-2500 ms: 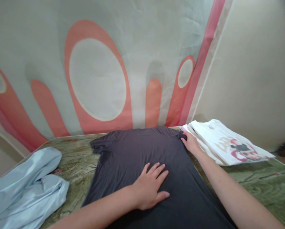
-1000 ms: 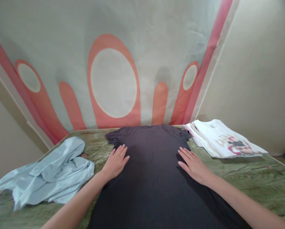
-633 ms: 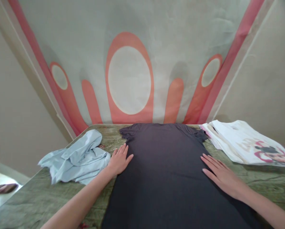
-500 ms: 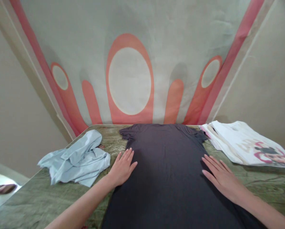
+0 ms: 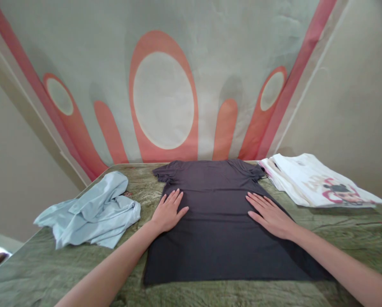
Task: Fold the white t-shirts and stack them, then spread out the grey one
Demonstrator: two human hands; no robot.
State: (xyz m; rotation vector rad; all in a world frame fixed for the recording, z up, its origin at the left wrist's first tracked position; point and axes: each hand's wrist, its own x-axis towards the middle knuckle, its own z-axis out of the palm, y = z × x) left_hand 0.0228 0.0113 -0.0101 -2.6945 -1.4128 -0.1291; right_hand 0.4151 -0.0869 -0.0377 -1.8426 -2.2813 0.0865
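Note:
A dark T-shirt (image 5: 215,247) lies spread out on the wood-patterned table (image 5: 184,295), its sleeves toward the far edge and its hem toward me. Shallow creases run across it between my hands. My left hand (image 5: 168,212) rests flat on its left side, fingers outstretched and thumb apart. Opposite, my right hand (image 5: 270,215) lies flat on the shirt's right side, fingers pointing up and inward. Neither hand grasps the cloth.
A crumpled light-blue garment (image 5: 91,213) lies on the table at the left. Folded white shirts (image 5: 319,181) are stacked at the back right, the top one with a printed figure. Behind the table's far edge rises a wall hanging with coral shapes (image 5: 163,153).
Both hands have shifted slightly away from me, the right one also inward. The shirt's hem has come into view, and cross creases have formed. The view has moved a little.

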